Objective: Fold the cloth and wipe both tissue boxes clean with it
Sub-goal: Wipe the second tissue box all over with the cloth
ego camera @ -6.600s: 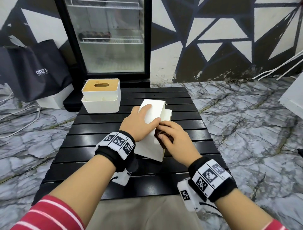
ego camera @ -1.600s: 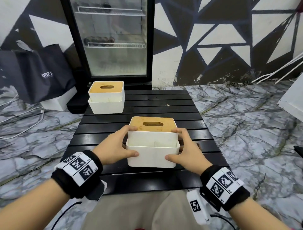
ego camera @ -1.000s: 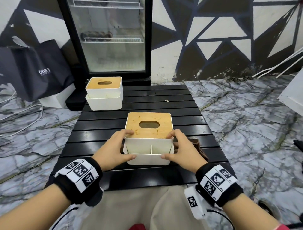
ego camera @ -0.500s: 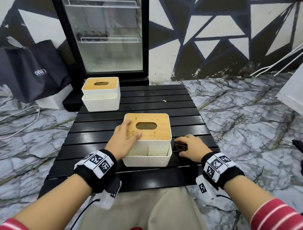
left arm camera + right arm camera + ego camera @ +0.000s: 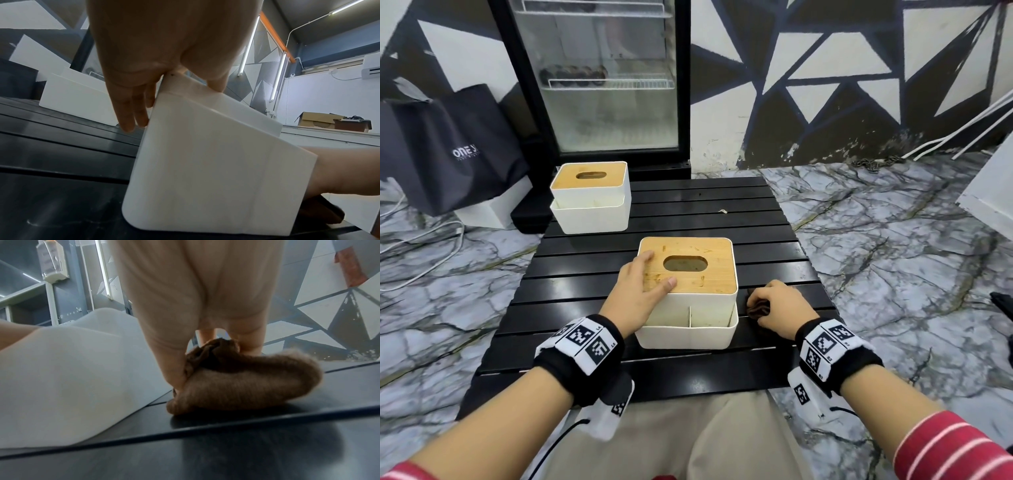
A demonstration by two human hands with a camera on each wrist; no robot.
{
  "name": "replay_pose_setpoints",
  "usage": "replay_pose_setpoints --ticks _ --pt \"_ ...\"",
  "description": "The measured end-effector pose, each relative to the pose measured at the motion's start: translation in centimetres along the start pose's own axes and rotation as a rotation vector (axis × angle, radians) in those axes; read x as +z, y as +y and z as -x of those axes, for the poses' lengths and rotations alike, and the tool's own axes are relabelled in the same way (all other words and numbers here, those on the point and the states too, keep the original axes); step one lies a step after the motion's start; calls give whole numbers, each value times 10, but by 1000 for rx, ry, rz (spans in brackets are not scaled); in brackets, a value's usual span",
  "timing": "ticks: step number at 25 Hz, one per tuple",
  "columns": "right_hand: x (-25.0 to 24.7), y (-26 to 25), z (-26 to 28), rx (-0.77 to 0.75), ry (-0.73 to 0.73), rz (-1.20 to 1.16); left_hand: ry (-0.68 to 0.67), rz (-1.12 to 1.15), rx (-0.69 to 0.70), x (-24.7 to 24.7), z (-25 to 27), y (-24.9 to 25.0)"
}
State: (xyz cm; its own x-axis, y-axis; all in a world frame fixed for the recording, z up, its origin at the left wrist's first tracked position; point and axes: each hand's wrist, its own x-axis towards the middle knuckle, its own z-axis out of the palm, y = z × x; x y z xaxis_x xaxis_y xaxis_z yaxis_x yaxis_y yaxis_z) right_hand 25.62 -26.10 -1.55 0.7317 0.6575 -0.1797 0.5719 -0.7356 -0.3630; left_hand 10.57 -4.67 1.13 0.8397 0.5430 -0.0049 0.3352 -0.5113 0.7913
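head view: left hand [image 5: 642,291] lies flat, fingers straight, on the wooden lid of the near tissue box [image 5: 688,322] at bench [image 5: 571,301] centre. right hand [image 5: 779,305] grips the brown cloth [image 5: 758,308] just right of it. second tissue box [image 5: 590,202] stands far left.

left wrist view: fingers [image 5: 131,113] extended beside the box wall.

right wrist view: fingers curl round the bunched cloth [image 5: 242,382] on the bench.

From the head view the brown cloth [image 5: 758,307] is mostly buried under the right hand [image 5: 780,306], only a scrap peeking out. The near tissue box [image 5: 690,323] hides the left hand's [image 5: 635,294] palm.
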Motion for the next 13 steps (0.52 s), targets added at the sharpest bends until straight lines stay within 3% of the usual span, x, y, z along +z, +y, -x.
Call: replay_pose_setpoints --ticks 6,10,13 --pt "-16 -4 9 -40 -14 -92 -25 11 12 -5 2 1" --pt "-42 -5 9 -21 226 -409 -66 -43 13 -15 0 1" --pt "-60 -26 7 -128 343 -522 -17 -47 -29 -16 -6 5"
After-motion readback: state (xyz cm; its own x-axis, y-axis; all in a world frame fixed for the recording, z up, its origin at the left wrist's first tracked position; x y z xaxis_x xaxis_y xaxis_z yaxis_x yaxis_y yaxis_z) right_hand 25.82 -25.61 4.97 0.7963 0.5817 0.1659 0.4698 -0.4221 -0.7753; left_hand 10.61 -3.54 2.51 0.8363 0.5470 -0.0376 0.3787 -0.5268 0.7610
